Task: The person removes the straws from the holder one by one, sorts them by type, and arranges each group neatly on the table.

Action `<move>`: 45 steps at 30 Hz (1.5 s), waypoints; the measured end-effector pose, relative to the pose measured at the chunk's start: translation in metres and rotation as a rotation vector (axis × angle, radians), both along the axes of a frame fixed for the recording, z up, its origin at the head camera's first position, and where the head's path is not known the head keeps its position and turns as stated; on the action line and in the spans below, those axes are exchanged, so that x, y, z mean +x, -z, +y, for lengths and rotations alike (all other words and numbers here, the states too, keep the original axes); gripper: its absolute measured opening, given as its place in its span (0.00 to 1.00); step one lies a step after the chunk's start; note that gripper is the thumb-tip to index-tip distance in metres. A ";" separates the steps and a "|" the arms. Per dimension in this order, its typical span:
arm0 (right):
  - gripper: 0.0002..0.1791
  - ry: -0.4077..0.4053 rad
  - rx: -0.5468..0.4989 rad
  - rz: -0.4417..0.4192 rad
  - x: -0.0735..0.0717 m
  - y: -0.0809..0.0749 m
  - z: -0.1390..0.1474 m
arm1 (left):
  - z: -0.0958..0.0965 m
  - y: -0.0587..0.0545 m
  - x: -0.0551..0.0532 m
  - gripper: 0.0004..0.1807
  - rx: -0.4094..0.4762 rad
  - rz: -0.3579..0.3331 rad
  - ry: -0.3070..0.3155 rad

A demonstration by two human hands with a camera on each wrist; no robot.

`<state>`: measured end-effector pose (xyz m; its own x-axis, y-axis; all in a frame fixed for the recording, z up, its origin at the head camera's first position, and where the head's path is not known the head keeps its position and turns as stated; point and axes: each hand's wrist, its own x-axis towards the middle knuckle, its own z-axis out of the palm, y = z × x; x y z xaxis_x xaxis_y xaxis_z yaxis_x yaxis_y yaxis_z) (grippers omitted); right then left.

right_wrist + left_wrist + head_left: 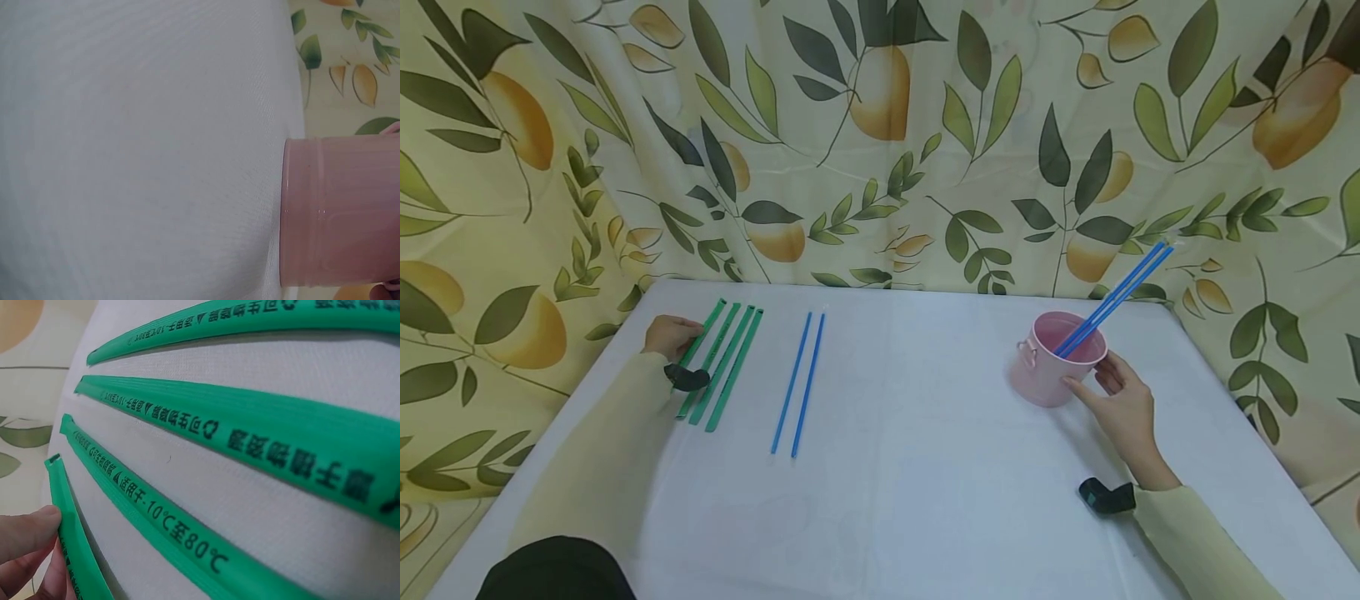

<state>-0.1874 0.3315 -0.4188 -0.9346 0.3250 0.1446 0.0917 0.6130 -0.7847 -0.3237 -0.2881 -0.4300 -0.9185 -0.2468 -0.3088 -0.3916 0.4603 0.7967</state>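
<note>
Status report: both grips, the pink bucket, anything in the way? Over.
Left grip pinching leftmost green strip. Right grip holding pink bucket, two blue straws inside. Between them: three other green strips, two more blue straws.

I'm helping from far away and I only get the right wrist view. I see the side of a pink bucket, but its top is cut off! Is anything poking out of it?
Observer: Yes, the head view shows two blue sticks leaning out of the top of the pink bucket.
Operator: Ooh! Are there more like those?
Observer: Two more blue sticks lie side by side on the white table.
Operator: What else am I missing?
Observer: The left hand is pinching a green strip between thumb and finger.
</note>
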 end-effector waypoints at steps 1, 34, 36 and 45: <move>0.43 0.003 -0.004 0.002 -0.001 0.003 0.001 | 0.000 0.000 0.000 0.20 -0.009 0.001 -0.002; 0.45 0.000 0.007 0.058 -0.013 0.027 0.015 | -0.016 0.001 0.007 0.22 -0.067 0.002 0.067; 0.45 0.007 0.024 0.067 -0.016 0.033 0.020 | -0.018 0.001 0.007 0.22 -0.066 -0.006 0.078; 0.47 0.008 0.035 0.069 -0.021 0.042 0.027 | -0.019 -0.015 0.019 0.26 -0.051 0.052 0.236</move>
<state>-0.2086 0.3588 -0.4608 -0.9195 0.3259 0.2200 0.0429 0.6393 -0.7677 -0.3048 -0.3068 -0.4152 -0.9669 -0.0374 -0.2525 -0.2275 0.5745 0.7862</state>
